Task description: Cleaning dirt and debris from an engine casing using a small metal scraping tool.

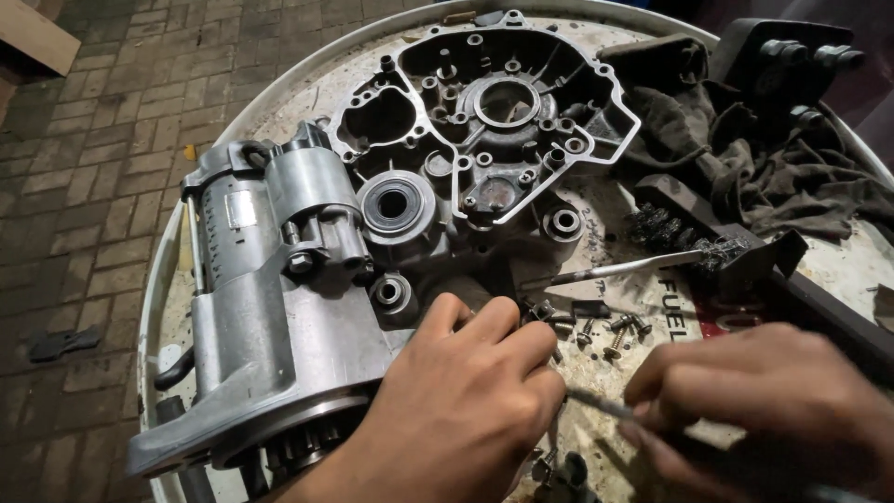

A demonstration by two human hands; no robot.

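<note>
My left hand (466,401) rests curled on the drum top, its fingers closed near a cluster of small screws (605,333); what it pinches is hidden. My right hand (764,401) grips a thin metal tool (596,403) whose tip points toward the left hand's fingers. A grey starter motor (270,307) lies just left of my left hand. Behind it sits a silver engine crankcase half (494,112).
Everything lies on a round white drum lid (307,88) over a brick floor (84,140). A dirty dark rag (745,158) and a wire brush (689,244) lie at the right. A dark metal part with bolts (792,61) sits at the top right.
</note>
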